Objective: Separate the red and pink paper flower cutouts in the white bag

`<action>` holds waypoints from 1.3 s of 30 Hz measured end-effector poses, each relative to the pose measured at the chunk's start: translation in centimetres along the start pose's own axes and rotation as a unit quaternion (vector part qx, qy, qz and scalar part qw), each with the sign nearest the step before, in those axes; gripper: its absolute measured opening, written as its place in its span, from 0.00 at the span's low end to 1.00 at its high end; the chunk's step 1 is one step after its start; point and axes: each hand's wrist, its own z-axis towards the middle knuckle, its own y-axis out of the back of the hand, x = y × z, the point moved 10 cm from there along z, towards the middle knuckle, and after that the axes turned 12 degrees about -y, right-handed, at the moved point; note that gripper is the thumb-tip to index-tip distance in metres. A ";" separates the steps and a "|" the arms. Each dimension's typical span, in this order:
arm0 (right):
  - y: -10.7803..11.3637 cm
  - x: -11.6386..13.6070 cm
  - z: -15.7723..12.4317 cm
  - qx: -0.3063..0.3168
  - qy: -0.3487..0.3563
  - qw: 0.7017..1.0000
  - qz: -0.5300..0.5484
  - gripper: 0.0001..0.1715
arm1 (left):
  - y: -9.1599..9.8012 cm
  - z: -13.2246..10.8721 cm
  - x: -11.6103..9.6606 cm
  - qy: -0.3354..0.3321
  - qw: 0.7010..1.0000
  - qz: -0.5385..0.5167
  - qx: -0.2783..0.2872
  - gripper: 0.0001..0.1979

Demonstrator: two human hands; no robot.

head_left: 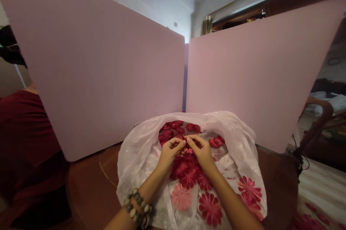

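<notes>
Deep red flower piece, seemingly held at the point where both hands' fingertips (181,142) meet, too small to make out fully; thumbs and forefingers pinched, remaining fingers curled close behind. Left hand (169,152) and right hand (201,152) nearly touching, backs upward, above the middle of a white plastic bag (140,161). Thin ring (170,143) on a left finger. Crimson cut-out flowers (183,167) heaped directly below both hands, inside the bag; a pale pink flower (181,196) and a larger red flower (210,208) nearer the bag's front edge. Likely risks: too hard a pinch creasing or tearing the thin piece, or a dragging forearm pushing the bag's loose edge over the flowers. Both forearms bare, angled inward from the lower corners, wrists raised; beaded bracelets (137,206) around the left wrist. Brown wooden table (89,186) beneath the bag, pink partition panels (94,64) beyond it.
</notes>
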 end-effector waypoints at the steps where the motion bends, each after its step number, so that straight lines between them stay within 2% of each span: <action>1: -0.2 0.0 0.1 0.012 -0.003 1.000 0.009 0.10 | 0.0 0.0 0.0 0.000 1.000 -0.004 0.001 0.17; 17: -0.5 0.3 0.1 0.038 -0.007 0.999 0.027 0.11 | 0.1 0.1 -0.4 -0.017 1.000 -0.012 -0.006 0.17; 25: -0.4 1.6 -0.4 0.025 0.073 0.996 -0.040 0.10 | 0.0 0.0 0.1 -0.001 0.999 -0.041 -0.013 0.14; 31: -0.5 3.3 -1.2 0.014 0.165 0.974 -0.154 0.09 | -0.5 -0.2 0.7 0.026 0.997 -0.069 0.012 0.10; 34: -0.5 2.9 -0.9 0.018 0.148 0.979 -0.138 0.07 | -0.5 -0.3 0.8 0.031 0.997 -0.073 0.006 0.08; 37: -0.4 1.5 -0.2 0.020 0.093 0.990 -0.101 0.06 | -0.1 -0.2 0.7 0.026 0.996 -0.081 -0.019 0.07; 39: -0.3 0.5 0.2 0.015 0.056 0.994 -0.097 0.08 | -0.1 -0.2 0.7 0.022 0.997 -0.074 -0.016 0.05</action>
